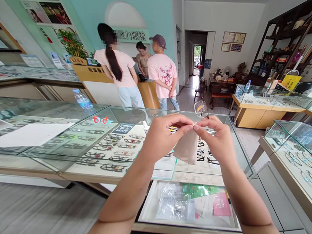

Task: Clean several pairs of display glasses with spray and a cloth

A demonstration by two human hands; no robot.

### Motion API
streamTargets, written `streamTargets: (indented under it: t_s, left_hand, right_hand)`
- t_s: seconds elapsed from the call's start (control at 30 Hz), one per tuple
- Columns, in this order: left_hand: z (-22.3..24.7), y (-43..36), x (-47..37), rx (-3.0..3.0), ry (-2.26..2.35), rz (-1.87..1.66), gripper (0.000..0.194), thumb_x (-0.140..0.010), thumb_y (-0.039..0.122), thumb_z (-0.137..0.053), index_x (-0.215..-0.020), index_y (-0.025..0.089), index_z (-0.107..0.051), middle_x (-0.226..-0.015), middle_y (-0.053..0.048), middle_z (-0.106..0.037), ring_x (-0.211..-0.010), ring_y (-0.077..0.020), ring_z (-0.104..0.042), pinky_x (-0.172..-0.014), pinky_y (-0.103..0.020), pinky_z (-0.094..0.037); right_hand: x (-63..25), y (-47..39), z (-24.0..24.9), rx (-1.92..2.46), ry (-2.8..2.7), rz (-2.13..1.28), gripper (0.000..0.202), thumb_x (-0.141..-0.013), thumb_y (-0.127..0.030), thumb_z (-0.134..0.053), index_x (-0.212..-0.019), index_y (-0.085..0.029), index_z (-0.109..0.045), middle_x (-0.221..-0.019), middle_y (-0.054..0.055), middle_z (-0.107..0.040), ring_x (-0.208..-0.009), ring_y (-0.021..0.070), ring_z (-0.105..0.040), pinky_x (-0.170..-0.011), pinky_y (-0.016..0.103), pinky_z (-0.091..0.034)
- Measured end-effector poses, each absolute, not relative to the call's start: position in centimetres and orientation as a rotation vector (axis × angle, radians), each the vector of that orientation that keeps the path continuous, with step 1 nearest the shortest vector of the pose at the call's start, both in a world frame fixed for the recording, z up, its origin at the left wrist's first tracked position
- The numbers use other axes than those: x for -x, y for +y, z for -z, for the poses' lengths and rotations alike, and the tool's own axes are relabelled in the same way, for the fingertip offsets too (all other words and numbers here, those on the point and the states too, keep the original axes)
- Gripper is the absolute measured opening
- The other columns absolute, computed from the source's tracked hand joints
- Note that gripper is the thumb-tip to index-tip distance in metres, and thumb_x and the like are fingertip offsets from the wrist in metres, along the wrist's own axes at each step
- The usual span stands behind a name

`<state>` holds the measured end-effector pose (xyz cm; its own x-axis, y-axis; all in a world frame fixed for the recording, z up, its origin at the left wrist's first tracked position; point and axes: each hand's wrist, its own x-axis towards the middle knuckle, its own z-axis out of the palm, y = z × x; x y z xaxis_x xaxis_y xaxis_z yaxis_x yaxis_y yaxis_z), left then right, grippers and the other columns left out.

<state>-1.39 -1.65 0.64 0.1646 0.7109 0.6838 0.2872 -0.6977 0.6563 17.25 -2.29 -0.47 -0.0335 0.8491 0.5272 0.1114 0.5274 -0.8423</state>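
Observation:
Both hands are raised in front of me over a glass display case, their fingertips meeting. My left hand (pixel 168 133) pinches the top of a pale beige cloth (pixel 187 149), which hangs down below the fingers. My right hand (pixel 215 135) pinches the same cloth at its upper edge, close to the left fingertips. A pair of thin-framed glasses (pixel 201 108) stands up above the right fingers, against them, with an orange mark on one lens. How the right fingers bear the glasses is partly hidden.
Glass case (pixel 85 161) with rows of spectacles spans the front; white paper (pixel 30 134) and a water bottle (pixel 83 99) lie on it. Below my hands, an open drawer (pixel 189 228) holds plastic bags. Three people stand around a counter (pixel 148 94). Another case (pixel 300 160) is at right.

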Motion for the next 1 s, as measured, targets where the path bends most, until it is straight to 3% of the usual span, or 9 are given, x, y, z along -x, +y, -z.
streamTargets:
  t_s: [0.23, 0.37, 0.5, 0.73, 0.87, 1.0]
  left_hand:
    - [-1.0, -0.7, 2.1, -1.721, 0.804, -1.724, 0.017, -0.083, 0.034, -0.088, -0.084, 0.019, -0.079, -0.071, 0.000, -0.075, -0.064, -0.0096, -0.063, -0.060, -0.018, -0.050]
    - [-1.0, -0.7, 2.3, -1.556, 0.705, -1.790, 0.031, -0.078, 0.045, -0.096, -0.085, 0.019, -0.080, -0.071, 0.001, -0.073, -0.062, -0.0077, -0.060, -0.059, -0.016, -0.047]
    - [-0.9, -0.8, 2.2, -1.485, 0.680, -1.837, 0.040, -0.074, 0.053, -0.099, -0.086, 0.020, -0.080, -0.075, 0.000, -0.075, -0.064, -0.0077, -0.061, -0.061, -0.016, -0.049]
    - [-1.2, -0.6, 2.6, -1.624, 0.750, -1.950, 0.039, -0.077, 0.055, -0.097, -0.086, 0.021, -0.080, -0.078, 0.000, -0.075, -0.069, -0.0087, -0.065, -0.065, -0.017, -0.051]
    - [-1.3, 0.0, 3.1, -1.659, 0.830, -1.927, 0.044, -0.070, 0.057, -0.100, -0.083, 0.020, -0.081, -0.072, 0.000, -0.072, -0.062, -0.0090, -0.060, -0.056, -0.019, -0.047]
    - [-1.4, 0.6, 3.6, -1.653, 0.854, -1.834, 0.045, -0.067, 0.056, -0.101, -0.088, 0.020, -0.085, -0.077, -0.003, -0.077, -0.069, -0.0115, -0.066, -0.060, -0.020, -0.053]
  right_hand:
    - [-17.8, -1.3, 0.5, 0.915, -1.346, -0.676, 0.014, -0.088, -0.039, -0.079, -0.084, -0.027, -0.084, -0.092, 0.001, -0.066, -0.092, 0.0206, -0.060, -0.098, 0.043, -0.048]
    - [-17.7, -0.4, 0.8, 0.940, -1.356, -0.806, 0.030, -0.084, -0.055, -0.081, -0.086, -0.026, -0.084, -0.098, 0.002, -0.063, -0.100, 0.0225, -0.062, -0.104, 0.044, -0.045]
    - [-17.2, -0.2, 1.2, 0.915, -1.439, -0.963, 0.047, -0.073, -0.071, -0.087, -0.074, -0.024, -0.078, -0.095, 0.001, -0.057, -0.095, 0.0224, -0.060, -0.102, 0.044, -0.042]
    - [-17.7, -0.5, 1.1, 0.800, -1.414, -0.908, 0.037, -0.074, -0.057, -0.092, -0.069, -0.025, -0.075, -0.096, 0.001, -0.058, -0.099, 0.0218, -0.057, -0.101, 0.042, -0.041]
    - [-18.4, -0.6, 0.8, 0.814, -1.419, -0.850, 0.027, -0.077, -0.050, -0.090, -0.074, -0.026, -0.077, -0.097, 0.001, -0.057, -0.097, 0.0213, -0.057, -0.098, 0.041, -0.042]
    - [-19.0, -0.5, 0.6, 0.815, -1.444, -0.798, 0.025, -0.079, -0.049, -0.089, -0.076, -0.027, -0.078, -0.096, 0.002, -0.058, -0.094, 0.0215, -0.057, -0.093, 0.041, -0.044]
